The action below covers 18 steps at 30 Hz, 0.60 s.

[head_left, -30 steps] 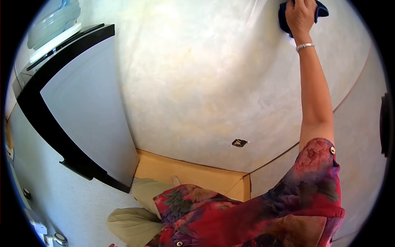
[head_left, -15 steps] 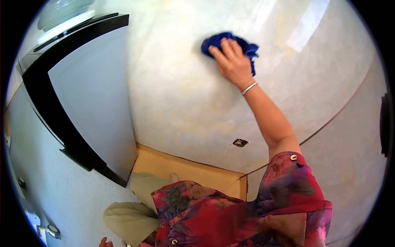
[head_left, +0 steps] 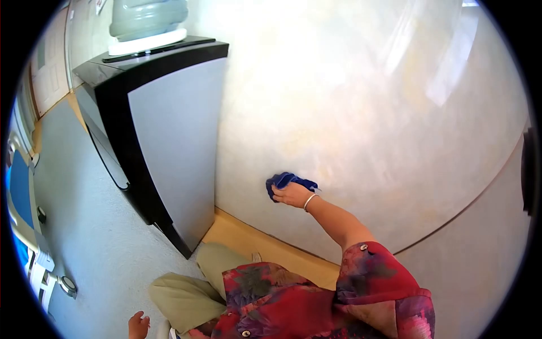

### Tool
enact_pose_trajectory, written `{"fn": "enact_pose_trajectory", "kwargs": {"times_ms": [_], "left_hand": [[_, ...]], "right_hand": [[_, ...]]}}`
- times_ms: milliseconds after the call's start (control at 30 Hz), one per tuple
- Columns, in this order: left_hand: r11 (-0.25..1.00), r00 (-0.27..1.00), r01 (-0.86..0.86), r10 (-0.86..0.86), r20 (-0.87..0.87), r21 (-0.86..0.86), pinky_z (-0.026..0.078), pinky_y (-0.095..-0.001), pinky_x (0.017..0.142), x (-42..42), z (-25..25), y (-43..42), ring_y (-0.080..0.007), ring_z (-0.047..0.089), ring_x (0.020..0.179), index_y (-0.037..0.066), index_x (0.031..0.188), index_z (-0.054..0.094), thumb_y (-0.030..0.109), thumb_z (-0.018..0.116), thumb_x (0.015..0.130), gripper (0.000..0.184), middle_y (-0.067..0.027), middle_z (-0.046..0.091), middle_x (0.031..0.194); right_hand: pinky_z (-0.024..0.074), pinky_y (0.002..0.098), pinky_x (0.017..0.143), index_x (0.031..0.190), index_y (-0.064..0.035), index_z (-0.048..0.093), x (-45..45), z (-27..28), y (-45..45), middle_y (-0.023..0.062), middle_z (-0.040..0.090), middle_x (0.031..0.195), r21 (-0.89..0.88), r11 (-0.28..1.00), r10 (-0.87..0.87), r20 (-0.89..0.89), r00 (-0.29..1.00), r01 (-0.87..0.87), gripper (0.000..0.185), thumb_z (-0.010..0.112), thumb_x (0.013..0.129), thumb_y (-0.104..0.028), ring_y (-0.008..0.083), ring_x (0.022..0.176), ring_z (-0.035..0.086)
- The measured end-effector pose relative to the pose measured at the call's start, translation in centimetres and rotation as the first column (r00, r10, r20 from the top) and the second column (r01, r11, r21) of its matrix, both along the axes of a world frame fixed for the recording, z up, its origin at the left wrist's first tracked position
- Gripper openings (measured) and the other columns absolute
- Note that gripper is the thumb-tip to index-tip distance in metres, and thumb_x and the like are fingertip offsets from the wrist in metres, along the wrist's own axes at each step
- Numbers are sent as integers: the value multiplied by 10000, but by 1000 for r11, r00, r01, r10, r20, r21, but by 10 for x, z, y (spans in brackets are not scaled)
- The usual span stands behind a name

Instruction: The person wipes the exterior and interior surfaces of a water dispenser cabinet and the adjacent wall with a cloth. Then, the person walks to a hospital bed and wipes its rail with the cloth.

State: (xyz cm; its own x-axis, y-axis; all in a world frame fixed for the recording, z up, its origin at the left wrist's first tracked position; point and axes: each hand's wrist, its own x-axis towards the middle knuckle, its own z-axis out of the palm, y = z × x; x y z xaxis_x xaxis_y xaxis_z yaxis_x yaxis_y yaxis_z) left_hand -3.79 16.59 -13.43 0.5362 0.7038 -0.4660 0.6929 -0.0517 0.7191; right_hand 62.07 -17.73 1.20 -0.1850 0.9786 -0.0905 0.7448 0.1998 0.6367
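Standing beside the wall, a black-and-grey water dispenser (head_left: 175, 130) takes up the space on one side of the work. On its top: large clear bottle (head_left: 148, 22) in a white collar (head_left: 145, 43). Left of dispenser: caster-wheeled frame (head_left: 38, 237) with blue panel (head_left: 21, 192); above that, pale panelled door (head_left: 51, 79). Right of dispenser, low on the wall: dark blue cloth (head_left: 289, 179), fingers of the right hand (head_left: 292, 195) closed on it. Left hand (head_left: 139, 325) well apart, below dispenser's level.

Wall (head_left: 361, 113) to dispenser's right is glossy, mottled cream and grey, streaked with reflections. Tan skirting (head_left: 276, 251) runs from dispenser's foot; grey speckled floor (head_left: 107, 248) lies left of it.

Bottle's upper part cropped. Cloth partly covered by fingers. Left hand cut off; cannot tell its grip. Dark object (head_left: 528, 169) far right of dispenser, unidentifiable.
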Motion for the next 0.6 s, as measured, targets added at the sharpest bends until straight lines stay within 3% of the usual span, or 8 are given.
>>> {"fn": "enact_pose_trajectory", "kwargs": {"times_ms": [67,133,200,267,333,467,567,600], "left_hand": [[1000,1000,14,-14,-23,4,501,-287,508,2,-1,1,-171,600,585,-110,1125,519,56,556,812,356,-157,621,737],[999,1000,-2,3,15,-33,500,-288,512,1,-11,4,-176,604,576,-114,1106,528,64,564,807,350,-159,624,727],[999,1000,0,1,10,-38,500,-287,513,4,-3,2,-180,606,575,-116,1102,527,60,562,803,349,-161,625,726],[999,1000,4,-4,4,-51,499,-286,513,4,-3,1,-183,607,574,-119,1099,527,57,560,800,348,-163,626,725],[999,1000,17,-16,18,-32,500,-291,515,-1,-13,5,-189,609,574,-122,1097,527,61,550,798,351,-161,628,724],[997,997,78,-78,-1,6,504,-309,513,2,-6,2,-192,616,577,-121,1089,534,66,543,801,343,-163,632,726],[991,990,134,-134,-35,8,477,-286,510,11,22,-5,-160,590,575,-90,1136,522,107,518,837,358,-120,626,728],[982,976,181,-174,-132,44,471,-319,609,22,49,-14,-196,588,664,-34,1184,516,180,525,853,394,-129,634,762]], "right_hand": [[497,330,648,1020,-121,580,-17,27,4,117,500,1168,-71,978,-204,-102,974,198,228,500,808,-145,194,823,598],[504,318,590,1014,-129,576,-13,66,21,131,505,1151,185,977,-98,-30,995,102,222,492,809,-132,199,788,602],[511,295,582,1027,-148,559,-18,130,36,126,503,1144,347,915,-195,-68,979,206,231,468,816,-122,228,945,587],[514,279,591,1042,-175,551,-22,209,48,96,507,1134,565,822,-180,144,973,68,254,467,815,-100,215,1051,553],[515,286,652,1037,-203,560,-13,289,46,65,525,1099,719,691,-145,245,959,-79,286,501,784,-83,233,1063,541],[454,349,882,1092,-186,595,-7,440,4,63,593,1091,881,445,-354,341,871,-163,494,496,676,60,263,1048,540],[433,348,887,1172,-193,545,-9,521,-60,55,590,1110,927,239,-600,375,707,-289,488,508,716,-24,246,1039,543],[435,374,886,1213,-192,508,-11,539,-87,72,574,1146,972,94,-670,223,708,-217,473,517,746,-119,260,1062,535]]}}
